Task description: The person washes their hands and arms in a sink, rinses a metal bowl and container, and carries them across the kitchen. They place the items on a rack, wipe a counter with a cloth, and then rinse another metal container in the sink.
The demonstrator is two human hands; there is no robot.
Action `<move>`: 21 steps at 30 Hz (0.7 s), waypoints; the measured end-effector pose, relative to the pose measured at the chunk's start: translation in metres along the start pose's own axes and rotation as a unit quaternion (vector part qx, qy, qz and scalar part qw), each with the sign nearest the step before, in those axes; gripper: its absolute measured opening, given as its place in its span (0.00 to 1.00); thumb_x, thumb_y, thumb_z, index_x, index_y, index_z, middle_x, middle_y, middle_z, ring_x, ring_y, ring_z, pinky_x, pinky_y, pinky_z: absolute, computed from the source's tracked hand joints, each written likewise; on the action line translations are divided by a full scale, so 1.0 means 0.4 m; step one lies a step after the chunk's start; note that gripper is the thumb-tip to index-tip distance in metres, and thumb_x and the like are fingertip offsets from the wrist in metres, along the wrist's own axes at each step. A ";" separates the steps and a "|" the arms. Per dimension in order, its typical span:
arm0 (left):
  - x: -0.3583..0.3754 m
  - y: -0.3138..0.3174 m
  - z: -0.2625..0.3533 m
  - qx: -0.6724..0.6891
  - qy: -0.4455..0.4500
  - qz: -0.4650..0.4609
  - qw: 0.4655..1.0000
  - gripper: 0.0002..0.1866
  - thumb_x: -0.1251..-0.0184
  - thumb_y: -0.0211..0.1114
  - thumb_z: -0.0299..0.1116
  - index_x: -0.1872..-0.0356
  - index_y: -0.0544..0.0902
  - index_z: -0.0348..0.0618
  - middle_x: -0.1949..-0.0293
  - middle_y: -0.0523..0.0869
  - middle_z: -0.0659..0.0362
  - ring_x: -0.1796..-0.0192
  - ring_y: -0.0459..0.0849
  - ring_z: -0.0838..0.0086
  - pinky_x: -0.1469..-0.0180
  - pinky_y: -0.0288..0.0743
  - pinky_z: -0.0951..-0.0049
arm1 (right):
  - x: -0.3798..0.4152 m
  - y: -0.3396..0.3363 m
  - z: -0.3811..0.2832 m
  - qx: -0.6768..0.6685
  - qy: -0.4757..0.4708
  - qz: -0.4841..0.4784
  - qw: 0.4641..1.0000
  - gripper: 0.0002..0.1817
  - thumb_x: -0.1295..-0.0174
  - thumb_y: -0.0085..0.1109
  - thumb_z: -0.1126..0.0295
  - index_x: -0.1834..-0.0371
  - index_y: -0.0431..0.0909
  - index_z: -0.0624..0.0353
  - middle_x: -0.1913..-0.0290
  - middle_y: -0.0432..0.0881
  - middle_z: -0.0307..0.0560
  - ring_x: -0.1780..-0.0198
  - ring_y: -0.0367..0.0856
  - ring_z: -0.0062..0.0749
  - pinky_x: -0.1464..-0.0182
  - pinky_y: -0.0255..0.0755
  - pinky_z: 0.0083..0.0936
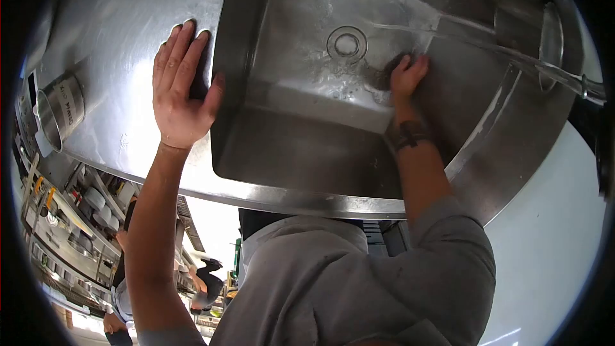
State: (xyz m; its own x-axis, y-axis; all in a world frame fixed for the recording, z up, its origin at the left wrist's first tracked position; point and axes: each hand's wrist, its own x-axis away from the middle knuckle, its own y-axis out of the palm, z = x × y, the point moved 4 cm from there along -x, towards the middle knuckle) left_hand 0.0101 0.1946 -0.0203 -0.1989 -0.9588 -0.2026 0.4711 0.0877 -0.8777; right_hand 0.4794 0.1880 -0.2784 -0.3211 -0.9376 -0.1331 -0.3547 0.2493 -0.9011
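My left hand (183, 93) lies flat on the steel counter (122, 115) left of the sink, fingers stretched out and thumb pointing off to the side. Inside the steel sink basin (307, 154), my right hand (408, 80) reaches low along the right-hand wall, with a gap between thumb and fingers and nothing visible in it. A dark patch shows on the metal beside its fingers. Left of that hand is the round drain (346, 43), with water splashing around it. A clear stream of water (474, 38) runs from the faucet (592, 88) into the basin.
A metal container (61, 112) with handwriting on its side lies tipped at the counter's left end. Behind me at lower left are shelves (83, 224) with kitchenware, and other people (205, 285) are nearby. The sink's front rim (320, 204) runs close to my body.
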 end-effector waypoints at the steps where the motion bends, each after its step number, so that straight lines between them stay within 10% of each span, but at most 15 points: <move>1: -0.004 0.003 0.001 -0.002 0.004 0.004 1.000 0.32 0.41 0.70 0.30 0.31 0.81 0.38 0.26 0.77 0.45 0.22 0.72 0.49 0.21 0.63 0.51 | 0.044 0.017 -0.010 0.023 -0.009 0.008 1.000 0.28 0.27 0.57 0.64 0.31 0.70 0.73 0.29 0.70 0.72 0.25 0.65 0.68 0.21 0.57 0.53; 4: -0.001 -0.003 0.006 -0.004 -0.004 0.013 1.000 0.32 0.45 0.72 0.27 0.33 0.83 0.40 0.28 0.79 0.47 0.23 0.73 0.49 0.22 0.64 0.50 | 0.198 0.160 -0.059 0.032 0.010 -0.018 0.999 0.31 0.27 0.57 0.68 0.25 0.64 0.74 0.22 0.62 0.72 0.21 0.57 0.68 0.17 0.48 0.53; 8: 0.003 -0.005 0.005 0.010 -0.010 0.010 1.000 0.33 0.45 0.72 0.28 0.33 0.83 0.41 0.27 0.79 0.48 0.23 0.73 0.49 0.22 0.63 0.49 | 0.210 0.141 -0.307 -0.182 -0.130 -0.176 0.959 0.32 0.36 0.59 0.77 0.26 0.69 0.64 0.22 0.63 0.66 0.22 0.63 0.64 0.21 0.61 0.49; 12: 0.005 -0.001 0.007 -0.002 -0.009 0.013 1.000 0.33 0.45 0.72 0.29 0.33 0.83 0.40 0.28 0.79 0.48 0.23 0.73 0.49 0.22 0.63 0.48 | 0.443 0.169 -0.373 -0.146 -0.398 -0.444 0.790 0.31 0.33 0.54 0.75 0.24 0.70 0.52 0.21 0.67 0.51 0.25 0.72 0.49 0.23 0.69 0.42; 16: 0.004 -0.003 0.009 -0.022 -0.002 -0.005 1.000 0.32 0.41 0.72 0.28 0.32 0.81 0.38 0.26 0.78 0.46 0.22 0.72 0.48 0.21 0.63 0.50 | 0.469 0.183 -0.465 -0.210 -0.451 -0.463 0.734 0.34 0.34 0.58 0.72 0.22 0.69 0.47 0.20 0.68 0.43 0.24 0.71 0.43 0.27 0.74 0.37; 18: 0.008 0.003 0.006 -0.015 0.005 -0.003 1.000 0.32 0.41 0.72 0.28 0.32 0.81 0.37 0.26 0.78 0.46 0.22 0.72 0.49 0.21 0.63 0.50 | 0.460 0.245 -0.462 -0.151 -0.623 -0.408 0.650 0.35 0.33 0.56 0.71 0.20 0.67 0.39 0.18 0.66 0.39 0.23 0.71 0.41 0.29 0.76 0.37; 21: 0.004 -0.001 0.001 -0.003 0.008 0.003 1.000 0.32 0.41 0.72 0.28 0.32 0.81 0.37 0.27 0.78 0.46 0.22 0.72 0.49 0.21 0.63 0.50 | 0.427 0.289 -0.412 -0.064 -0.402 -0.512 0.756 0.35 0.33 0.55 0.73 0.21 0.69 0.40 0.20 0.68 0.38 0.22 0.69 0.42 0.31 0.77 0.36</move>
State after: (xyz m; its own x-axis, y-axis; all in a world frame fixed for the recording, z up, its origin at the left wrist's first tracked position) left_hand 0.0102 0.1929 -0.0202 -0.2101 -0.9539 -0.2142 0.4679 0.0943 -0.8788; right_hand 0.2388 0.0967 -0.3371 0.7995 -0.4863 0.3527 -0.1547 -0.7340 -0.6613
